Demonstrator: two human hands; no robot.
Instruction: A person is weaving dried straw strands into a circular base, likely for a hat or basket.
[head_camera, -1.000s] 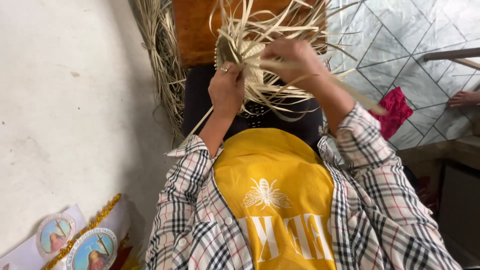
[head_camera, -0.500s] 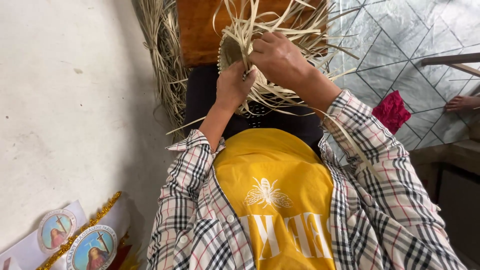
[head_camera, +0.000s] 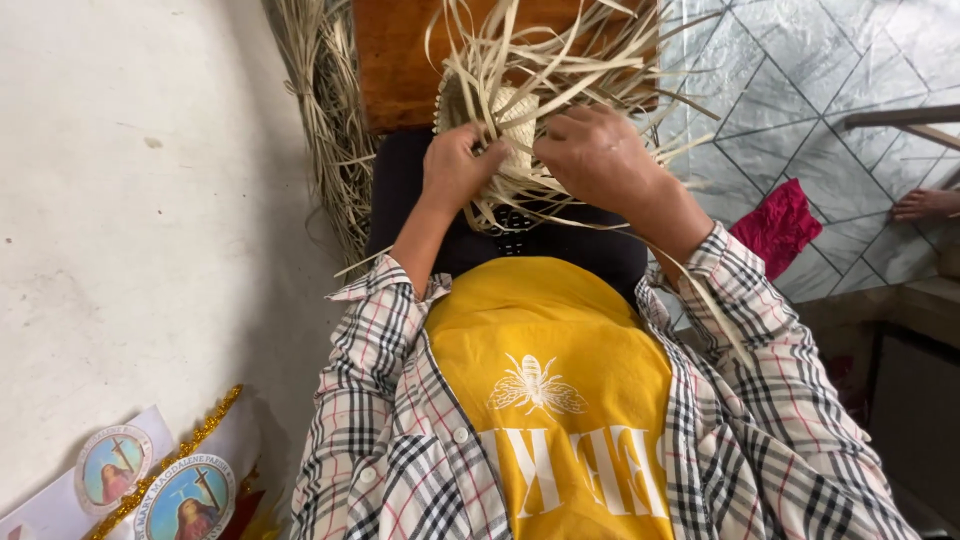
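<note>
A half-woven straw piece (head_camera: 515, 115), pale and round with many loose strips fanning out, rests over my lap. My left hand (head_camera: 455, 165) grips its near left edge, fingers curled into the strips. My right hand (head_camera: 597, 150) lies on the right side of the weave, fingers closed over several strips. Both hands touch the piece and nearly meet at its middle. I wear a plaid shirt over a yellow top (head_camera: 550, 370).
A bundle of dry straw (head_camera: 325, 120) hangs along the white wall (head_camera: 130, 200) at the left. A brown wooden board (head_camera: 400, 60) lies beyond the weave. A red cloth (head_camera: 780, 225) lies on the tiled floor at right, near another person's bare foot (head_camera: 925, 203).
My right hand has come down from the top of the weave to its right side. My left hand has shifted slightly toward the centre. The strips have been bent.
</note>
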